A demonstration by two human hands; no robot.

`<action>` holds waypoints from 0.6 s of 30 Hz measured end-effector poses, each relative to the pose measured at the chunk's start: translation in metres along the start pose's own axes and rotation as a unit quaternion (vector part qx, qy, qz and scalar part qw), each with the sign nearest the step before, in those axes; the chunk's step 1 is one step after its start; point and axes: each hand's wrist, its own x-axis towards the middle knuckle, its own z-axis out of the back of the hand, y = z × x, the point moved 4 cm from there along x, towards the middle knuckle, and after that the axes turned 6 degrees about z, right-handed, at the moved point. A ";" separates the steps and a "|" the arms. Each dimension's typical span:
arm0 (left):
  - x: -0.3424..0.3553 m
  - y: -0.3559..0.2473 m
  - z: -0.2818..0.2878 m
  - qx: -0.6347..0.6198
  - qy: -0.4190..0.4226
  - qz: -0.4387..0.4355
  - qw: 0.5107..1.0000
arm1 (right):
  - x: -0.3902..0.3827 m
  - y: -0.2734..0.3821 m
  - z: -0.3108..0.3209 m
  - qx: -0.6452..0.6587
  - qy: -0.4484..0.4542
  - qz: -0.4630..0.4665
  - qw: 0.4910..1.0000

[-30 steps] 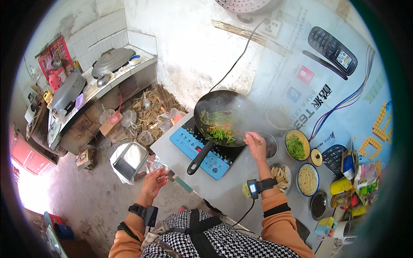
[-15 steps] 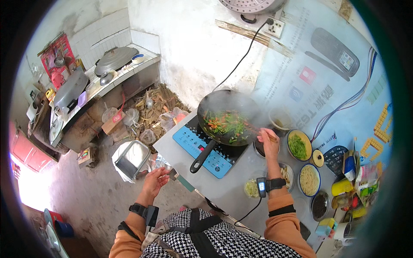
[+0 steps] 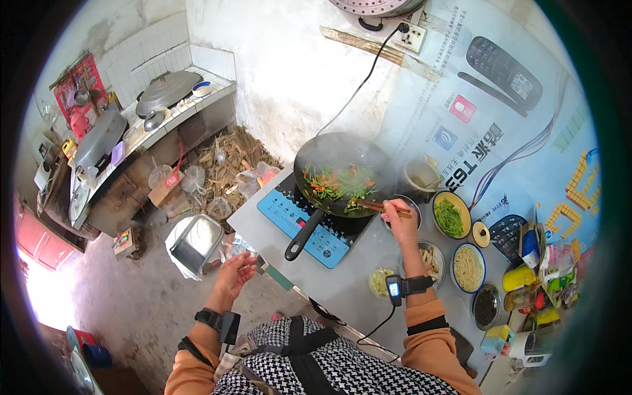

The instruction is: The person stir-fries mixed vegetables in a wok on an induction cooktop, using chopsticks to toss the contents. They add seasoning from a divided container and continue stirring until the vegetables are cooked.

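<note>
My right hand is closed around brown wooden chopsticks, whose tips reach over the right rim of a black wok. Sliced green vegetables with orange-red pieces lie in the wok under rising steam. The wok sits on an induction cooker with a blue panel, its black handle pointing toward me and to the left. Off the table's left edge, my left hand hangs in the air with nothing in it, fingers loosely apart.
Right of the wok stand a bowl of green strips, a bowl of pale shreds, a dark-filled bowl and a small yellow-lidded jar. A power cord runs up the wall. Below left is a rectangular bin.
My right hand has drawn slightly nearer to me, and more of the chopsticks shows. Steam over the wok's right side has thinned. The whole view has shifted a little; my left hand stays free.
</note>
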 end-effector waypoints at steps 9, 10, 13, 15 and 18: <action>-0.006 -0.003 0.003 -0.007 -0.003 -0.004 1.000 | -0.009 -0.004 -0.004 0.033 -0.001 -0.005 0.999; -0.006 -0.004 0.003 -0.007 0.003 -0.008 1.000 | -0.010 -0.006 -0.006 0.070 0.015 -0.047 0.996; -0.006 -0.003 0.005 -0.005 -0.001 -0.012 1.000 | -0.012 0.001 0.007 -0.038 -0.143 0.038 0.988; -0.006 -0.001 0.006 -0.007 -0.002 -0.012 1.000 | -0.012 -0.003 -0.002 0.008 -0.058 0.004 0.998; -0.004 0.000 0.006 -0.004 0.002 -0.007 1.000 | -0.013 -0.002 -0.005 0.065 0.002 -0.010 0.998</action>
